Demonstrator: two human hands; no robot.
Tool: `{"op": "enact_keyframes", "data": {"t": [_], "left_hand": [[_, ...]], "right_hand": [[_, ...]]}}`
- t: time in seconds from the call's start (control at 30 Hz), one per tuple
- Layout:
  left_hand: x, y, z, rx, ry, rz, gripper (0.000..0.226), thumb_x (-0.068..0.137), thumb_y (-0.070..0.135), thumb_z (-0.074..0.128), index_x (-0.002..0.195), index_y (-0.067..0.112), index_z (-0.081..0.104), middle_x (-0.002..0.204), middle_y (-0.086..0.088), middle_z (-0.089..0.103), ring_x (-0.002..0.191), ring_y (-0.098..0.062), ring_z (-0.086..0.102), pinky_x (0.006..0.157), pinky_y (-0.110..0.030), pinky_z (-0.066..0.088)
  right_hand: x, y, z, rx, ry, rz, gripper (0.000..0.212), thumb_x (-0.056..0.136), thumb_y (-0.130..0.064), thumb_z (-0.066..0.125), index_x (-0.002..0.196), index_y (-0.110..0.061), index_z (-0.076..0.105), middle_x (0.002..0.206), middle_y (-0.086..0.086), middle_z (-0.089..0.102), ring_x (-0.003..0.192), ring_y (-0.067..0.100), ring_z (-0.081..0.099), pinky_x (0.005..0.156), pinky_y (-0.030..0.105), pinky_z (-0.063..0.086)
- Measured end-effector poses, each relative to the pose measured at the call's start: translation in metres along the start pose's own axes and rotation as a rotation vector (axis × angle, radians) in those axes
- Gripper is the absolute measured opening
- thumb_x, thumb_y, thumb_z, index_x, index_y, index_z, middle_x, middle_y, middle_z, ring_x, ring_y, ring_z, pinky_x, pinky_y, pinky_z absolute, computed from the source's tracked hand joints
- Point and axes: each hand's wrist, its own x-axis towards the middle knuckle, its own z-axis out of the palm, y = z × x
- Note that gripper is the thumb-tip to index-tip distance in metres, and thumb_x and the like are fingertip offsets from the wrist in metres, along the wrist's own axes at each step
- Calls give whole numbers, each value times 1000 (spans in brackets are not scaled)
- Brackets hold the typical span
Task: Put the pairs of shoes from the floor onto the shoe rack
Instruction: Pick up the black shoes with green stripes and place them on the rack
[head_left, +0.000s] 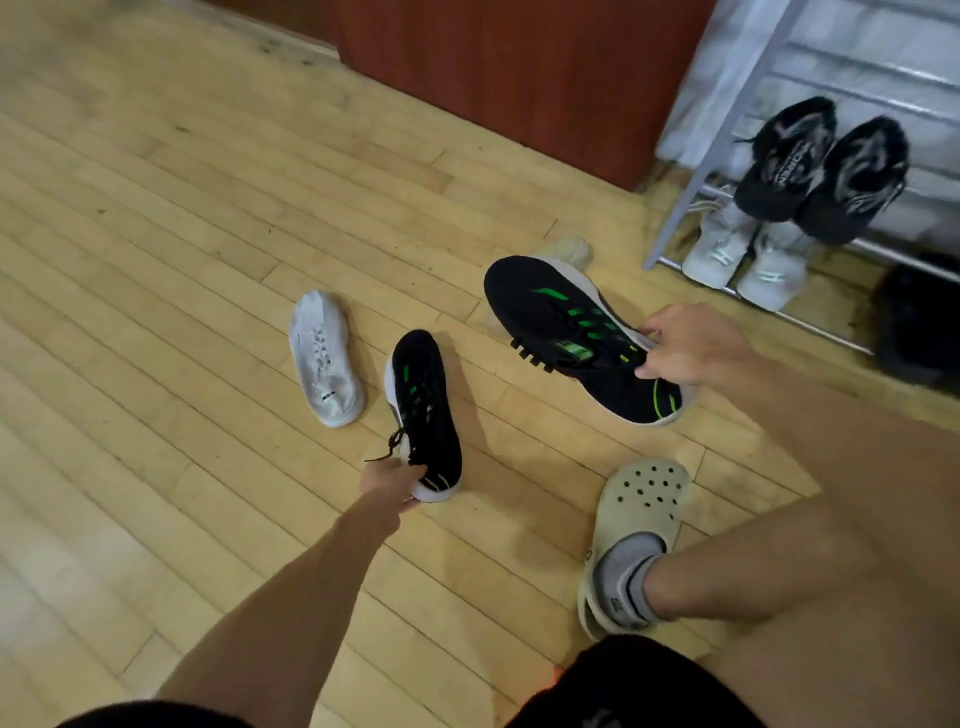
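Two black sneakers with green stripes are in my hands. My left hand (390, 480) grips the heel of one black sneaker (425, 410) that lies on the wooden floor. My right hand (691, 345) holds the other black sneaker (571, 327) by its collar, toe pointing left, just above the floor. A white sneaker (324, 358) lies on the floor to the left. Another pale shoe (569, 249) peeks out behind the right black sneaker. The metal shoe rack (675, 228) stands at the right, holding a black pair (821, 171) above a white pair (748, 254).
My foot in a cream clog (636, 525) with a grey sock rests on the floor at lower right. A red-brown cabinet (519, 78) stands behind the floor area, left of the rack. A dark object (914, 322) sits at the rack's right edge.
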Motion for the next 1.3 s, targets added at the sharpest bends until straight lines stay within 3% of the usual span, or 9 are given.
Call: {"op": "enact_keyframes", "data": {"t": [0.23,0.37,0.47,0.57,0.77,0.93,1.07,1.17,1.3], "left_hand": [[-58,60,35,-51,-229,219,7,82,5,71,81,1,65,87,-13,67,76,-28,64,71,-37,57],[-100,106,66,0,-364,399,39,77,10,76,111,-5,62,98,-15,70,74,-26,67,65,-34,58],[-137,137,96,77,-453,528,39,77,10,76,111,-4,65,100,-16,72,78,-27,68,66,-33,59],[-174,163,130,128,-524,611,30,77,8,76,103,-5,68,93,-18,71,74,-27,67,68,-34,59],[-222,207,200,196,-608,669,32,75,8,78,102,-6,68,94,-19,71,77,-31,66,74,-38,59],[-249,245,254,220,-622,688,35,76,8,77,103,-11,65,96,-20,71,73,-31,69,63,-35,61],[-261,280,287,206,-558,728,23,76,5,77,92,-8,65,85,-20,69,67,-29,70,56,-33,59],[-261,307,308,210,-521,730,17,76,1,76,83,-7,63,83,-22,69,73,-34,70,66,-43,60],[-252,337,332,209,-494,716,21,74,-1,76,90,-9,63,77,-19,68,71,-33,70,66,-42,60]], "right_hand": [[-38,31,-76,-130,95,-11,47,80,-34,71,124,-18,65,122,6,67,116,30,58,95,39,51],[-69,70,-110,-71,154,65,49,82,-33,72,127,-16,64,128,6,64,120,30,56,96,35,48],[-87,112,-128,20,176,163,43,78,-29,76,117,-10,70,107,9,71,96,29,67,84,34,56],[-105,154,-138,247,202,286,36,77,-18,76,108,0,71,75,11,63,60,25,56,50,23,49],[-119,221,-151,784,318,479,16,79,-1,75,80,8,63,36,5,52,24,15,46,34,16,40],[-102,237,-156,1112,382,422,19,80,2,73,96,6,66,78,16,64,61,28,66,57,39,61],[-69,241,-166,1231,410,375,9,80,1,73,80,0,64,81,14,67,67,27,66,63,42,61],[-38,245,-179,1301,456,369,12,77,-2,76,80,1,65,86,18,68,83,36,71,78,52,58],[3,249,-197,1314,463,368,26,80,-3,73,102,10,64,92,20,70,84,35,71,78,52,59]]}}
